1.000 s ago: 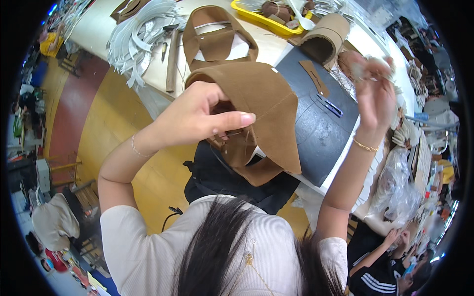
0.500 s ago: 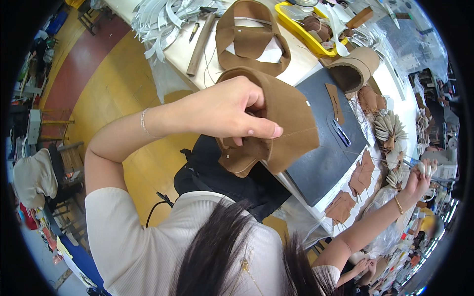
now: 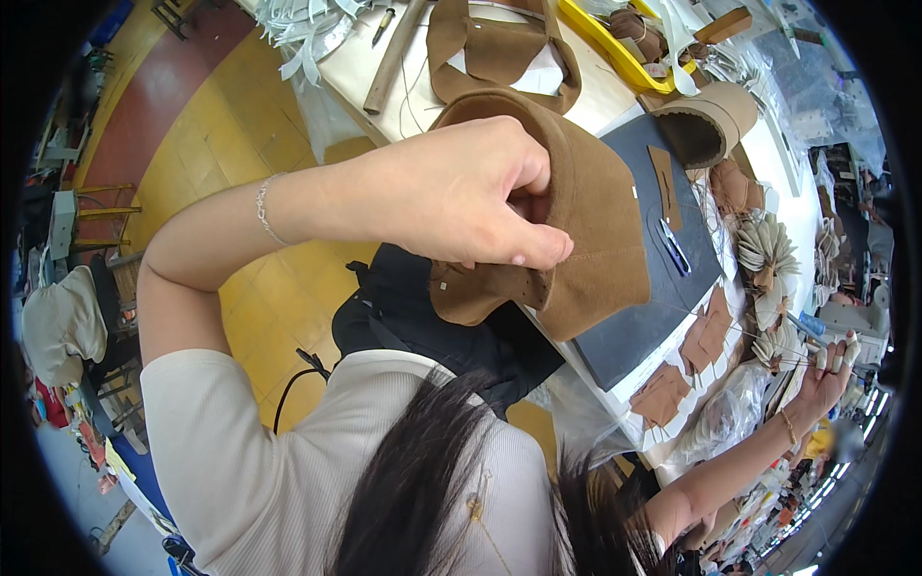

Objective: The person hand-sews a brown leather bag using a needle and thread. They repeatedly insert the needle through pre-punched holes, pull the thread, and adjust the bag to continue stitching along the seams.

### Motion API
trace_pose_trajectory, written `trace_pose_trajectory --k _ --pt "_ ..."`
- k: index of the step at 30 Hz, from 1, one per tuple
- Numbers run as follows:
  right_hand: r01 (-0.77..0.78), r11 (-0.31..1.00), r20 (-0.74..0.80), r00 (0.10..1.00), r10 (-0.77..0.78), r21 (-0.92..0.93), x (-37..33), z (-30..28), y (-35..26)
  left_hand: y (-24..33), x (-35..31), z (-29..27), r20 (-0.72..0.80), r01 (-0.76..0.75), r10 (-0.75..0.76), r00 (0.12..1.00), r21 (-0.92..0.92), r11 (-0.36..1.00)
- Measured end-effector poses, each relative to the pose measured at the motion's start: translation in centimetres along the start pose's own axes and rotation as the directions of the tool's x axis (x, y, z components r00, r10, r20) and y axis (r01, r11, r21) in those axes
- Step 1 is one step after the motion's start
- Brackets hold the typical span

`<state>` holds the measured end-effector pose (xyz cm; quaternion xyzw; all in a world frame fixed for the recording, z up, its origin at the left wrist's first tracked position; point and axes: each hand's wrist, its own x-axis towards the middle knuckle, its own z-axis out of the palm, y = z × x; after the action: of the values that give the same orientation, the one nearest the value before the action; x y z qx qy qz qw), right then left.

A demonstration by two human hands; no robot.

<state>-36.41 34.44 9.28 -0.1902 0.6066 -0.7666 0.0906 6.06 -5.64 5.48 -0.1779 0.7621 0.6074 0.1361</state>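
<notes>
My left hand (image 3: 461, 197) grips the edge of a brown suede-like piece (image 3: 600, 240), sewn into a curved tube with a seam across it. The thumb lies outside and the other fingers curl into the opening, partly hidden. Far out to the right, my right hand (image 3: 822, 386) is raised with bent fingers and white coverings on the fingertips. A thin thread (image 3: 687, 311) stretches from near the brown piece toward that hand; the pinch itself is small and hard to see. Under the piece lies a dark board (image 3: 615, 344).
On the table are another brown sewn piece (image 3: 499, 58), a wooden stick (image 3: 396, 60), a yellow tray (image 3: 605, 40), a tan tube-shaped piece (image 3: 725, 120), blue-handled thread snips (image 3: 676, 250) and flat brown cut pieces (image 3: 661, 397). Fanned pale bundles (image 3: 766, 250) line the right side.
My left hand and the brown piece sit slightly farther right in the view. My right hand is a little farther right and lower. The whole scene has shifted slightly.
</notes>
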Motion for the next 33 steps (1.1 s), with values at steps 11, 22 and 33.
trace_pose_trajectory --k 11,22,33 --pt "-0.168 0.919 -0.305 0.951 0.056 -0.356 -1.8 2.9 8.5 -2.5 0.0 -0.6 -0.069 -0.133 0.139 0.988 0.083 0.988" --pt "0.03 -0.436 0.017 0.999 0.034 -0.899 5.2 -8.2 6.6 -3.1 -4.4 1.2 0.238 -0.537 0.775 0.585 0.83 0.152" --pt "0.487 0.343 0.57 0.796 0.205 -0.803 -13.9 24.8 0.7 -0.4 -5.5 3.2 0.247 -0.483 0.651 0.717 0.851 0.209"
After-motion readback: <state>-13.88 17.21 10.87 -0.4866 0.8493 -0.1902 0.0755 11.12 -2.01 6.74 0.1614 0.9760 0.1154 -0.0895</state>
